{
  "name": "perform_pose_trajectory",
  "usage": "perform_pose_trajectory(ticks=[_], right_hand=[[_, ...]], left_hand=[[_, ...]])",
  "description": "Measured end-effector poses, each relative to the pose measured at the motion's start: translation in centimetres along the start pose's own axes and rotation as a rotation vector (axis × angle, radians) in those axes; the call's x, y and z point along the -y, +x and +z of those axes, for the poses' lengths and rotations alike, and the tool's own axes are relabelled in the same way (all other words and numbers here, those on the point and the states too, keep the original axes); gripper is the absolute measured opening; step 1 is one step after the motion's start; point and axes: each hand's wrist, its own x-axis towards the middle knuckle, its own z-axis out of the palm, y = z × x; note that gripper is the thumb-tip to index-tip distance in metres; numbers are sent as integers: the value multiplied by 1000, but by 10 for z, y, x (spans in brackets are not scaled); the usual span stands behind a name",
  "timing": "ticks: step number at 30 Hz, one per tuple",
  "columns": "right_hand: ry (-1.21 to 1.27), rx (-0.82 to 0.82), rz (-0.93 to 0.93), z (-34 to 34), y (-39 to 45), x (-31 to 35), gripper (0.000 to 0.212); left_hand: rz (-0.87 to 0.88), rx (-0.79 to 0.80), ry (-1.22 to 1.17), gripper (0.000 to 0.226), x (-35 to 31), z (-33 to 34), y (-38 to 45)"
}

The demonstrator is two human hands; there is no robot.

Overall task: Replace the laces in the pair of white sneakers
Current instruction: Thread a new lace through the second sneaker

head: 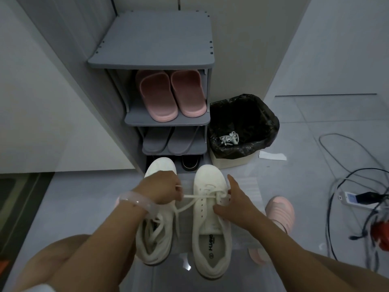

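Two white sneakers stand side by side on a clear plastic sheet on the floor, toes pointing away from me. The left sneaker is laced. The right sneaker has a white lace through only its upper eyelets near the toe. My left hand hovers over the left sneaker's toe and pinches one end of that lace, pulling it leftward. My right hand rests on the right sneaker's side, thumb on the upper; its fingers sit by the lace's other end.
A grey shoe rack with pink slippers and grey slippers stands straight ahead. To its right is a bin with a black liner holding old white laces. Cables and a power strip lie at right. My pink-slippered foot is beside the sheet.
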Motion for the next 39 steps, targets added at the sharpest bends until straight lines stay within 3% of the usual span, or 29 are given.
perform_pose_trajectory(ticks=[6, 8, 12, 18, 23, 35, 37, 39], right_hand=[[-87, -63, -22, 3, -4, 1, 62], [-90, -122, -30, 3, -3, -1, 51], [-144, -110, -55, 7, -1, -3, 61], [-116, -87, 13, 4, 4, -4, 73], [-114, -83, 22, 4, 3, -4, 73], [-106, -81, 28, 4, 3, -2, 72], [-114, -83, 15, 3, 3, -1, 71], [-178, -93, -76, 4, 1, 0, 66]], left_hand=[[75, -163, -143, 16, -6, 3, 1], [64, -190, -65, 24, -17, 17, 6], [76, -161, 88, 39, -31, 49, 14], [189, -44, -264, 33, -26, 16, 7], [161, -27, -256, 35, -1, -30, -16], [308, 351, -360, 30, 9, -57, -46], [325, 342, -370, 26, 7, -56, -46], [324, 191, -384, 17, 3, -54, -42]])
